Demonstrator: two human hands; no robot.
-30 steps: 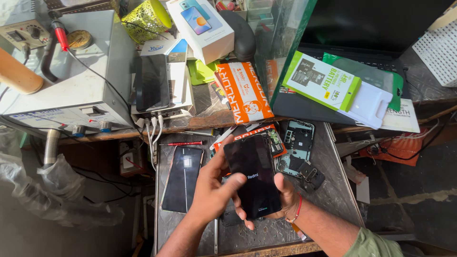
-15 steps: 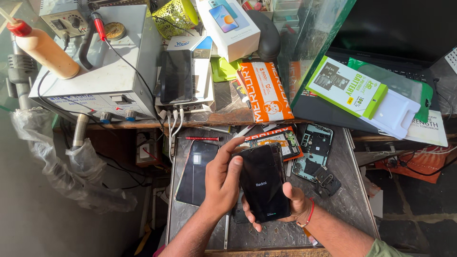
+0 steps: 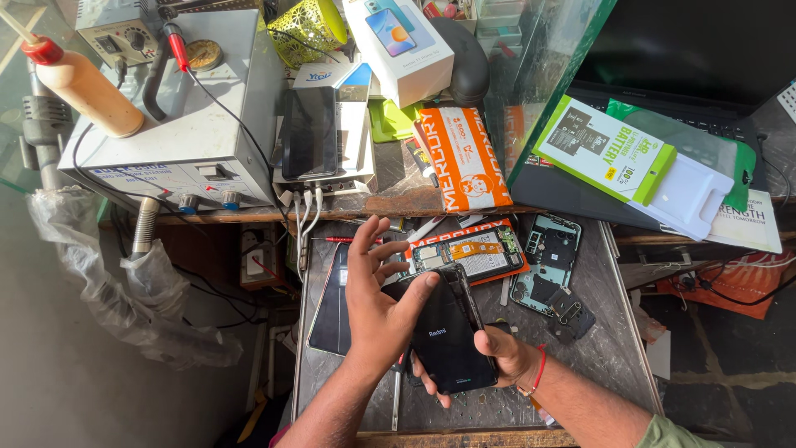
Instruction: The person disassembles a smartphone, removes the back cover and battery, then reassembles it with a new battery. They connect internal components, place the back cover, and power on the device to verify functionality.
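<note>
Grey and scuffed, the small metal table (image 3: 613, 348) sits below a cluttered wooden shelf (image 3: 398, 203) that carries a white repair station (image 3: 178, 124), a tan squeeze bottle (image 3: 83, 83) with a red cap, a phone box (image 3: 402, 41) and an orange packet (image 3: 464, 158). Over the table, the right hand (image 3: 497, 357) cradles a black phone (image 3: 448, 332) from below, its fingers curled under the lower edge and side. The left hand (image 3: 377, 303) is mostly open, fingers spread and raised, with the thumb pressing the phone's upper left corner; the phone's back panel seems to be lifting there, though the view is not clear enough to be sure. Just beyond the phone lie an opened phone body (image 3: 468, 253) with its circuit board showing and a teal inner frame (image 3: 547, 261). A dark glass panel (image 3: 332, 307) lies flat to the left, beside the left wrist.
</note>
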